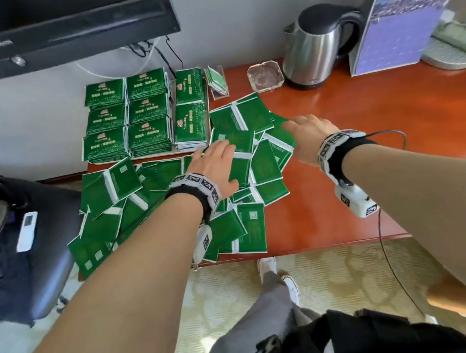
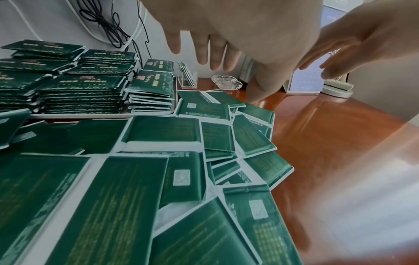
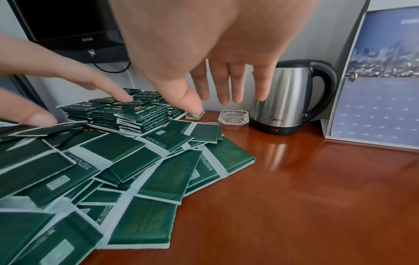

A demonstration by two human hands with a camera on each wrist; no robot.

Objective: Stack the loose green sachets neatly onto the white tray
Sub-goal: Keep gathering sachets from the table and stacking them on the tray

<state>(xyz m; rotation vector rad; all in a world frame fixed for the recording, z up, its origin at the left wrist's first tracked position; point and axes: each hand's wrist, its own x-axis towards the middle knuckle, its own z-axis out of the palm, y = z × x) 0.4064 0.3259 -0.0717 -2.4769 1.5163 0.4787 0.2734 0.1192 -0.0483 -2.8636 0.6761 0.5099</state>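
Note:
Many loose green sachets lie overlapping, mostly face down, on the left half of the red-brown table. Behind them a white tray carries several neat stacks of sachets. My left hand is spread over the middle of the loose pile, fingers straight, holding nothing. My right hand reaches over the pile's right edge, fingers also straight and empty. The left wrist view shows the left hand above the sachets and the tray. The right wrist view shows the right hand above the pile.
A steel kettle, a glass ashtray and a clear holder with sachets stand at the back. A standing calendar is at the back right. A black chair sits left of the table; a monitor hangs above.

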